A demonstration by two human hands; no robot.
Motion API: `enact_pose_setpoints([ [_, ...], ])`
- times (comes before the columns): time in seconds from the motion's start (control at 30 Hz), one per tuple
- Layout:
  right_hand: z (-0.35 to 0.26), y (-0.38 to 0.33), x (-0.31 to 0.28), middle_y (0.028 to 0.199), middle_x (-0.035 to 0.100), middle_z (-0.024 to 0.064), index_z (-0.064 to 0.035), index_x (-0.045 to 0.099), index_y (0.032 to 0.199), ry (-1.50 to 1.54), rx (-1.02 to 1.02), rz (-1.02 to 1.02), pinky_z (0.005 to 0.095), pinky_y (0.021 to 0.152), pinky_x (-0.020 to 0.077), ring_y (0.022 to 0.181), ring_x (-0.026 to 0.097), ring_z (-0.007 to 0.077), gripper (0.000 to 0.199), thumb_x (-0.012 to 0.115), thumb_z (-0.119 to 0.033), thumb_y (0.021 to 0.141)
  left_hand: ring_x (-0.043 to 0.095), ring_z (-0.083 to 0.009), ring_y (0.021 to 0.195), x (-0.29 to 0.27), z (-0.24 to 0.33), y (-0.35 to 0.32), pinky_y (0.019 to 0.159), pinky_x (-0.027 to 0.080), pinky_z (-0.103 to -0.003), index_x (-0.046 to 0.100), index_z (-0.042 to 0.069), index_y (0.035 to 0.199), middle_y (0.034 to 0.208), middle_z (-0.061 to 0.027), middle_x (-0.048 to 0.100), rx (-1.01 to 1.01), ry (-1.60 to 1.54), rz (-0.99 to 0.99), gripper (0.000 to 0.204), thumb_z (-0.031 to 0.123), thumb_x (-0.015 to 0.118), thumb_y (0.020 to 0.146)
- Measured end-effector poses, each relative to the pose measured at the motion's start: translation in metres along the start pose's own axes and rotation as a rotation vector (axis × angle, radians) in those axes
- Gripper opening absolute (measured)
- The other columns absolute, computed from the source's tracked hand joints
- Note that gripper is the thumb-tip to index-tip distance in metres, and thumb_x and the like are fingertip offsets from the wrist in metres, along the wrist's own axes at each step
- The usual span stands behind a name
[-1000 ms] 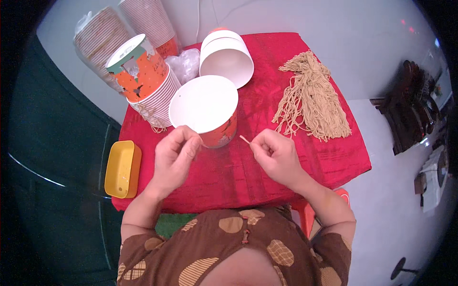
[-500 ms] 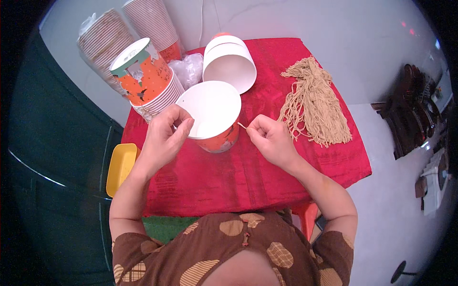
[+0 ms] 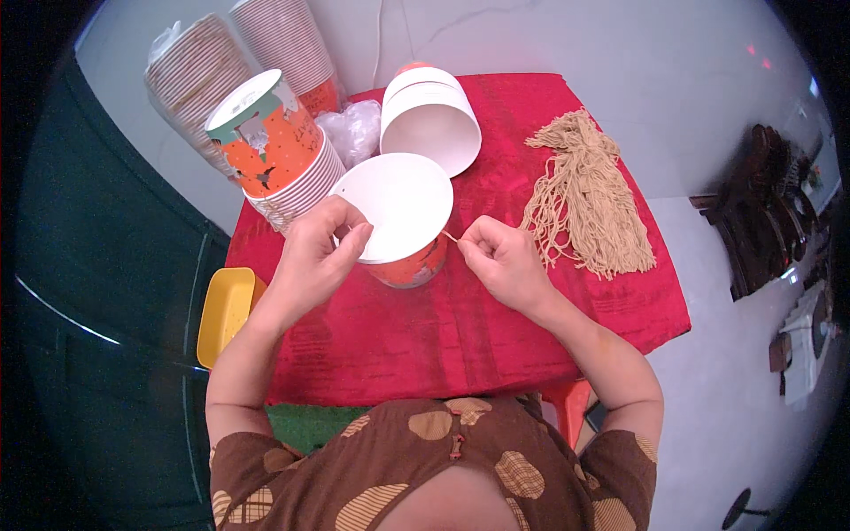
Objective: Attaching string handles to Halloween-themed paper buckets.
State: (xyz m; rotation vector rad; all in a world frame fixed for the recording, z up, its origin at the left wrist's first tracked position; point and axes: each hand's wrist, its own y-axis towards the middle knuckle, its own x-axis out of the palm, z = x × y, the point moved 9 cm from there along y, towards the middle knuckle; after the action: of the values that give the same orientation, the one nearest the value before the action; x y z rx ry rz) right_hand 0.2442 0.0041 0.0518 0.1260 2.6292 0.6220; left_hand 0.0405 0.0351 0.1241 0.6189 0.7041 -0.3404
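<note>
An orange printed paper bucket [image 3: 405, 208] with a white inside stands on the table before me, its mouth tilted toward me. My left hand [image 3: 320, 250] is closed at the near left of its rim, thumb and fingers curled together; some fingertips are hidden. A small dark hole shows near the rim's far left. On the other side, my right hand [image 3: 503, 261] pinches a short tan cord [image 3: 450, 236], which reaches to the bucket's right side just under the rim. A bundle of tan cords [image 3: 598, 208] lies to the right of that hand.
Behind stand a stack of orange buckets [image 3: 270, 146] and bagged bucket stacks [image 3: 197, 84]. White nested buckets [image 3: 434, 124] lie on their side at the back, beside a clear plastic bag [image 3: 352, 133]. A yellow tray [image 3: 226, 314] sits at the left edge of the red-covered table [image 3: 372, 354].
Both hands keep nearly the same pose at the bucket and cord. The whole scene shifts only slightly in the picture.
</note>
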Motion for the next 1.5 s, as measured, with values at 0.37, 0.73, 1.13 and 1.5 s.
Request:
enact_pose_setpoints([
  [0.37, -0.003, 0.005, 0.002, 0.06, 0.051, 0.0002, 0.0004, 0.056, 0.077, 0.012, -0.045, -0.006, 0.0258, 0.049, 0.0367, 0.055, 0.044, 0.0049, 0.012, 0.063, -0.005, 0.086, 0.046, -0.0065, 0.067, 0.008, 0.007, 0.008, 0.058, 0.039, -0.023, 0.059, 0.001, 0.087, 0.076, 0.0005, 0.053, -0.006, 0.031, -0.042, 0.008, 0.008, 0.06, 0.09],
  [0.73, -0.004, 0.02, 0.01, 0.066, 0.059, 0.0098, 0.001, 0.057, 0.08, -0.011, -0.011, -0.037, 0.0347, 0.054, 0.0434, 0.06, 0.056, 0.0189, 0.011, 0.063, -0.008, 0.085, 0.054, -0.0304, 0.109, 0.05, 0.018, 0.038, 0.094, 0.044, -0.039, 0.056, 0.005, 0.124, 0.114, -0.016, 0.055, 0.209, 0.249, -0.289, 0.034, 0.007, 0.059, 0.09],
  [1.13, -0.004, 0.022, 0.006, 0.065, 0.062, 0.0172, 0.0018, 0.06, 0.072, -0.047, -0.033, -0.064, 0.0446, 0.057, 0.0456, 0.059, 0.06, 0.0351, 0.03, 0.059, -0.023, 0.088, 0.066, -0.0367, 0.072, 0.08, 0.01, 0.03, 0.066, 0.051, -0.043, 0.067, -0.001, 0.086, 0.076, -0.0229, 0.065, -0.011, 0.049, -0.409, 0.016, 0.011, 0.057, 0.084],
  [1.5, 0.026, 0.006, 0.052, 0.058, 0.053, 0.0021, 0.0007, 0.059, 0.066, 0.335, 0.437, -0.433, 0.0296, 0.05, 0.0409, 0.054, 0.05, 0.0108, 0.039, 0.051, -0.027, 0.092, 0.063, -0.0362, 0.074, 0.071, 0.032, 0.007, 0.068, 0.049, -0.045, 0.062, -0.002, 0.079, 0.075, -0.0199, 0.062, 0.131, 0.184, -0.299, 0.009, 0.006, 0.059, 0.082],
])
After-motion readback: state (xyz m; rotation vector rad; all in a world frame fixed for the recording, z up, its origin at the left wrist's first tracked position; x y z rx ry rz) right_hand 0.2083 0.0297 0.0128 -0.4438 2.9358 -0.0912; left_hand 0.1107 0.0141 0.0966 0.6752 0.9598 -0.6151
